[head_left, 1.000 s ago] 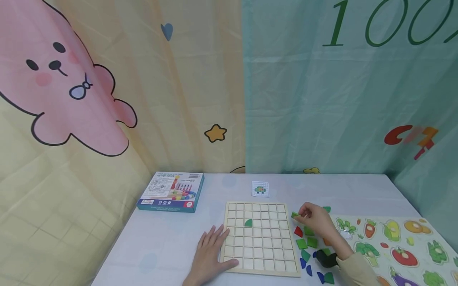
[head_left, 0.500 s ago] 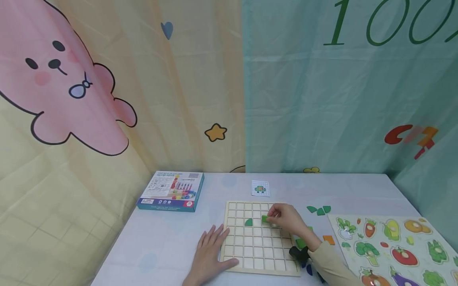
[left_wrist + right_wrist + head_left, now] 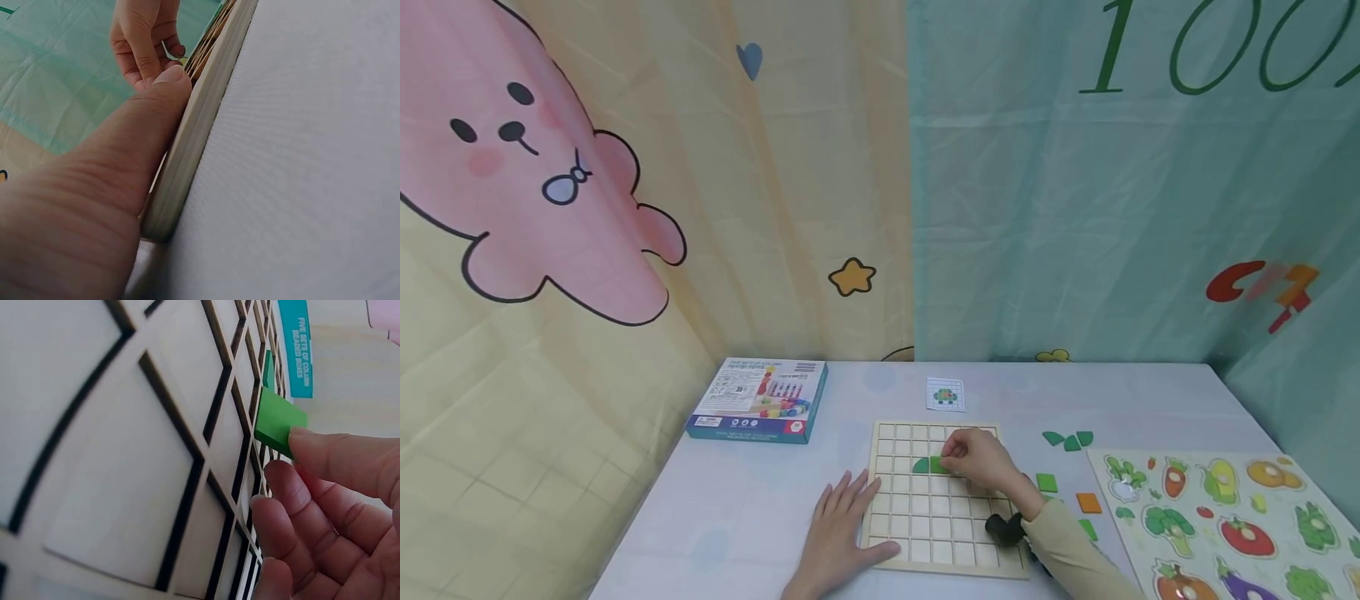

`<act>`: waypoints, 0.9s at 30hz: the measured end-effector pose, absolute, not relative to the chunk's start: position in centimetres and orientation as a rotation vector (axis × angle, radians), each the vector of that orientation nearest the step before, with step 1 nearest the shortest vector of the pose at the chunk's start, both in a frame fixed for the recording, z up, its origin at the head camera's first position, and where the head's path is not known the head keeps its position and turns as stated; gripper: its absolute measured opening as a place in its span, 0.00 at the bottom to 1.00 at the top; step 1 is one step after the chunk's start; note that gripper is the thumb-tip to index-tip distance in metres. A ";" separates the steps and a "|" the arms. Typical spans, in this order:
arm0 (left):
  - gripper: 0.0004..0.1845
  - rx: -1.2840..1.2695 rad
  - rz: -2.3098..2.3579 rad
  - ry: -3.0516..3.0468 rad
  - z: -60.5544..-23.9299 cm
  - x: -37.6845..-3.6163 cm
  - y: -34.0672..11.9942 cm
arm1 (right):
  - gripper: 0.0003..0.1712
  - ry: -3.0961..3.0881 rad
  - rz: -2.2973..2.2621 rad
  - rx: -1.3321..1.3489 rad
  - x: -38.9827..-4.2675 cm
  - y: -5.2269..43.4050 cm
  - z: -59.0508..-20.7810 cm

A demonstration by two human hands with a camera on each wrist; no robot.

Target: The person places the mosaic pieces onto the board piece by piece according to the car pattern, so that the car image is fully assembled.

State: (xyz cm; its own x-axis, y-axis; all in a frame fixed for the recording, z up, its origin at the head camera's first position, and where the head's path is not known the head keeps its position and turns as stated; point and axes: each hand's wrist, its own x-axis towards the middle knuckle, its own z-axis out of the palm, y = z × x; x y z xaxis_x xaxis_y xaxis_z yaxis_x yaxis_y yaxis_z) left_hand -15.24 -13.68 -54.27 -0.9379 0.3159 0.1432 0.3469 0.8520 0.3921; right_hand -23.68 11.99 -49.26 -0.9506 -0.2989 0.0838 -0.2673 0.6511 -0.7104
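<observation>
At six o'clock of the head view the left hand (image 3: 842, 533) lies flat on the white table (image 3: 737, 517), fingers straight and spread, holding nothing; its fingertips rest on the left edge of the wooden grid board (image 3: 925, 533), and the left wrist view shows the thumb (image 3: 150, 106) pressed along that board's rim (image 3: 194, 144). Just beyond, toward one o'clock of that hand, the right hand (image 3: 981, 460) reaches over the board with fingers curled, pinching a green square tile (image 3: 938, 465) between thumb and fingertips; in the right wrist view the tile (image 3: 278, 422) is tilted, one edge down at the grid (image 3: 125, 462) and the other lifted under the finger (image 3: 337, 456). The tile sits in the third row from the far edge, touching the right side of a green quarter-round piece (image 3: 921, 466) already seated in a cell. At three o'clock of the board loose pieces lie on the table: a green square (image 3: 1046, 482), an orange square (image 3: 1087, 502), and farther off a cluster of green curved pieces (image 3: 1067, 439); right of those lies a vegetable puzzle board (image 3: 1225, 517). At twelve o'clock past the grid lies a small pattern card (image 3: 945, 394); at ten o'clock, a blue box (image 3: 758, 400); behind all hang printed curtains (image 3: 700, 208).
</observation>
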 end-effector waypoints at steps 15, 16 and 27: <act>0.52 -0.520 -0.646 -2.973 -54.3 -15.3 -13.7 | 0.05 2.920 -1.064 -0.395 -23.5 11.7 -49.3; 0.52 -0.518 -0.649 -2.975 -54.3 -15.3 -13.7 | 0.05 2.925 -1.059 -0.397 -23.5 11.7 -49.3; 0.51 -0.516 -0.651 -2.953 -54.4 -15.3 -13.6 | 0.02 2.864 -1.061 -0.451 -23.2 12.2 -49.2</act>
